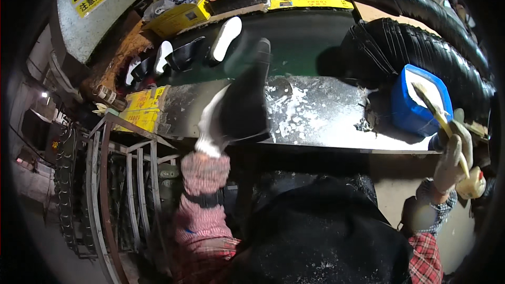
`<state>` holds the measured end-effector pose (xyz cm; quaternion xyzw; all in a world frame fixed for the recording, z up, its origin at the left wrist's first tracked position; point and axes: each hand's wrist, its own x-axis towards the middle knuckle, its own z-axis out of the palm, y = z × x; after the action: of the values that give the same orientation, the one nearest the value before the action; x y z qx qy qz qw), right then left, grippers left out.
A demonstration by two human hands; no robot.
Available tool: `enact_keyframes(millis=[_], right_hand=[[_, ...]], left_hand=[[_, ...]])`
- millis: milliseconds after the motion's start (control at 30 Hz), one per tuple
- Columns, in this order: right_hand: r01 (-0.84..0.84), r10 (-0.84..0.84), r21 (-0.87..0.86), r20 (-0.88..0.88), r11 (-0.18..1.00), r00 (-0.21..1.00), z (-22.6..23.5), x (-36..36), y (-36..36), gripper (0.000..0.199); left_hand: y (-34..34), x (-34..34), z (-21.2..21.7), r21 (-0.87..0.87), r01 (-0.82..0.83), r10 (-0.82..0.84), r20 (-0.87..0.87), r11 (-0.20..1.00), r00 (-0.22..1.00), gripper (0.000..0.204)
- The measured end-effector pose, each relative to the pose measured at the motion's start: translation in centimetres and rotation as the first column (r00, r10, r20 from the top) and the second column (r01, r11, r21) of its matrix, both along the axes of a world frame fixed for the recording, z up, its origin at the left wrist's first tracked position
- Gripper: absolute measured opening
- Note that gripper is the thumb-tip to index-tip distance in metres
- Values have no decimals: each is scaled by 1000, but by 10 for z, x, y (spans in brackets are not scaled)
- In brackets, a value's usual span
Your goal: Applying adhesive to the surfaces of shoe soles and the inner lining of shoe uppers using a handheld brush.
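Looking down and ahead, the view came from the left one of two side-by-side, head-worn fisheye cameras, near above the black garment in its lower middle and facing across the grey work surface, with straight edges bowing toward a dark, rounded rim.

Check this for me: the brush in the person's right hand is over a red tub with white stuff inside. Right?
Not quite: the tub is blue, not red, as the head view shows. The brush in the person's right hand is over it, and white stuff is inside.
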<state>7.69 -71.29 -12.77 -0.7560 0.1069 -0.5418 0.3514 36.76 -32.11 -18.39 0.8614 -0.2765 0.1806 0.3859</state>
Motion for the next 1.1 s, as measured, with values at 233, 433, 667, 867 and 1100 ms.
enact_keyframes(millis=[233,433,667,867,1100], right_hand=[[-711,714,228,84,665,695,-6,121,114,31],[-703,830,555,38,445,556,-25,190,144,28],[-596,717,492,-88,635,691,-36,148,113,21],[-892,847,-198,-284,407,449,25,191,197,47],[-985,922,-134,-358,109,150,4,126,166,27]], left_hand=[[13,-111,-68,-598,-317,-347,-735,736,582,26],[37,-127,-80,-756,-451,-621,-650,474,437,26],[26,-113,-71,-801,-508,-829,-494,317,262,26],[-20,-92,-44,-812,-471,-820,-504,344,270,26],[-15,-86,-1,-756,-422,-671,-647,501,362,26]])
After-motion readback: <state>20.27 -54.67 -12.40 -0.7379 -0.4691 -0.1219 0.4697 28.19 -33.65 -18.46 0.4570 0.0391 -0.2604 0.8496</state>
